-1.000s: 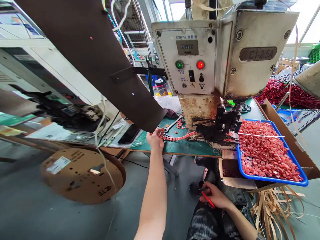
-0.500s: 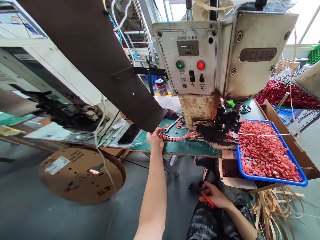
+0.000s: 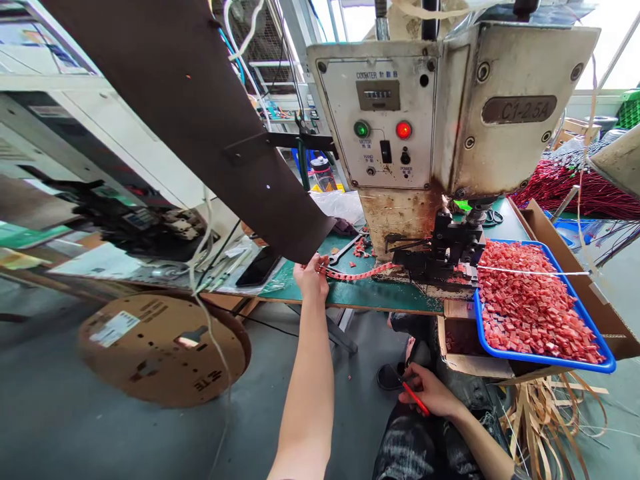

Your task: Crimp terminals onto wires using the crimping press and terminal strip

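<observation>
Head camera, looking forward and down at a cluttered workbench: the left hand (image 3: 311, 279) reaches out at full arm's length to the front edge of the green bench top (image 3: 350, 293), fingers closed on the end of a red strip (image 3: 357, 273) of linked terminals, just under the lower end of a wide brown paper band (image 3: 200, 113) that slopes down from the upper left. The strip lies flat on the bench and runs rightward from the hand into the black feed block (image 3: 440, 253) at the base of a worn cream press (image 3: 450, 107), so the grip looks placed to keep the strip lined up with the feed. The press front shows a counter, a green lamp (image 3: 361, 129) and a red lamp (image 3: 403, 129), both lit. The right hand (image 3: 430, 392) rests low by the person's lap, well apart from the bench, curled around a small red-handled tool (image 3: 416, 399); its working end is too hidden to name. Just right of the feed block, a blue tray (image 3: 545, 360) piled with loose red pieces sits on a cardboard box (image 3: 575, 267), close under the press outlet, likely to catch what drops. A cardboard reel (image 3: 160, 347) lies on the floor to the left, and tan paper offcuts (image 3: 550, 407) trail on the floor at the right.
</observation>
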A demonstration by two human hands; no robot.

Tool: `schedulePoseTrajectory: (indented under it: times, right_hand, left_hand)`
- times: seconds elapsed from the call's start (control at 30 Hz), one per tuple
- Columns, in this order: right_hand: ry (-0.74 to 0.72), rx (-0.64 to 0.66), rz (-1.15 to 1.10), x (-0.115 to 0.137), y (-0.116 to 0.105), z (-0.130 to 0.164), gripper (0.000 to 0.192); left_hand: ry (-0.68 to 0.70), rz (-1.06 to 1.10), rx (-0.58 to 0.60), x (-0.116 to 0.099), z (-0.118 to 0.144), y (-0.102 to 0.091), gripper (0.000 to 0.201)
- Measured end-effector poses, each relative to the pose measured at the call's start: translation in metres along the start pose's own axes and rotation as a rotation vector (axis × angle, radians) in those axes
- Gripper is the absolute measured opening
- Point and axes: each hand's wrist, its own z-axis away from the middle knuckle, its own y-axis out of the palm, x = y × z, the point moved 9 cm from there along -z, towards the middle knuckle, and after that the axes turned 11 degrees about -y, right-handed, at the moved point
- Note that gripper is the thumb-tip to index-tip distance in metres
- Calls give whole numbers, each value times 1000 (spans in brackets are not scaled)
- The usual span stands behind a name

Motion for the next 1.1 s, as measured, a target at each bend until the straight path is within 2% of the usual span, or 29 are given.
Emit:
schedulePoseTrajectory:
  times: [1.1]
  right_hand:
    - [-18,1,-2,-2,0,0,51]
  left_hand:
    - [20,-14,-11,-1,3,3,24]
